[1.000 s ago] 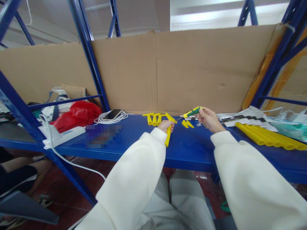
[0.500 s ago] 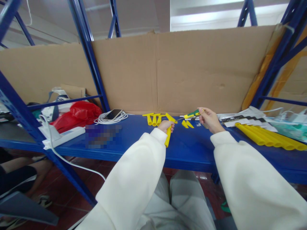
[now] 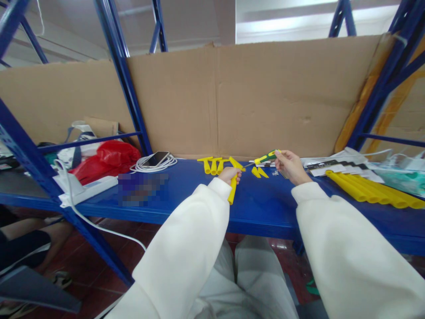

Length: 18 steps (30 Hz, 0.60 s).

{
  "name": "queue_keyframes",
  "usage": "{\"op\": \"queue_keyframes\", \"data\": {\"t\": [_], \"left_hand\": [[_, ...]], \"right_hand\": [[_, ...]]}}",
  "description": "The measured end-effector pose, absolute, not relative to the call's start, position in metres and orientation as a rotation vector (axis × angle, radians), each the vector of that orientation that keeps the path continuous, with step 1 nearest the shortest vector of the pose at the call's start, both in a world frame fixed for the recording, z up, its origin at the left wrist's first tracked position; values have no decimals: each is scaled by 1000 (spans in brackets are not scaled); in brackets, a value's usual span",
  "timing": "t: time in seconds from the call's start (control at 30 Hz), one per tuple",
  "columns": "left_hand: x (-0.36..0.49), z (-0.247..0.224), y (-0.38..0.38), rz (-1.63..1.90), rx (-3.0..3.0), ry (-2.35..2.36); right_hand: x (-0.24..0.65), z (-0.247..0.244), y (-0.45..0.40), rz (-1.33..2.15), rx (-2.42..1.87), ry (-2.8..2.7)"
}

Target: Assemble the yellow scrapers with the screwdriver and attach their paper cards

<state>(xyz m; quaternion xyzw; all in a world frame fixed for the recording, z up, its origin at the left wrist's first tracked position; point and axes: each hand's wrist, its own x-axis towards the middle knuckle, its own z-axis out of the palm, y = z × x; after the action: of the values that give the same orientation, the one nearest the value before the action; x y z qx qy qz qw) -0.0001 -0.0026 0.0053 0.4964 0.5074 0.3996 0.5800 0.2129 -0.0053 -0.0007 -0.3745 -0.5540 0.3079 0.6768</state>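
Note:
My left hand (image 3: pixel 229 175) is closed around a yellow T-shaped plastic piece (image 3: pixel 233 193), a tube with a flat crosspiece at its top. In my right hand (image 3: pixel 289 166) is the end of a green and yellow screwdriver (image 3: pixel 266 157), pinched by the fingers. Its shaft points left and the tip meets the crosspiece by my left hand; the exact contact is too small to make out. Two loose yellow flat pieces (image 3: pixel 260 172) lie just below the screwdriver, with small silvery bits (image 3: pixel 275 173) beside them. Several similar yellow T-shaped pieces (image 3: pixel 213 165) lie left of my left hand.
On the right, several yellow tubes (image 3: pixel 372 190) lie in a row beside black-and-white strips (image 3: pixel 341 167). Leftward are a phone (image 3: pixel 157 158) on a coiled white cable (image 3: pixel 139 165), a red bag (image 3: pixel 108 159) and a white power strip (image 3: pixel 96 188). Cardboard (image 3: pixel 265 97) stands behind the blue shelf (image 3: pixel 186 195).
The screwdriver's handle has turned slightly in my right fingers, showing its colours differently. My left hand and the yellow piece stay in place.

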Motion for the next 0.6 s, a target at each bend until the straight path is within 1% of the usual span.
{"op": "queue_keyframes", "data": {"t": [0.6], "left_hand": [[0,4,-1,920,1172,1166]], "right_hand": [[212,0,-6,668,-870,-1232]]}}
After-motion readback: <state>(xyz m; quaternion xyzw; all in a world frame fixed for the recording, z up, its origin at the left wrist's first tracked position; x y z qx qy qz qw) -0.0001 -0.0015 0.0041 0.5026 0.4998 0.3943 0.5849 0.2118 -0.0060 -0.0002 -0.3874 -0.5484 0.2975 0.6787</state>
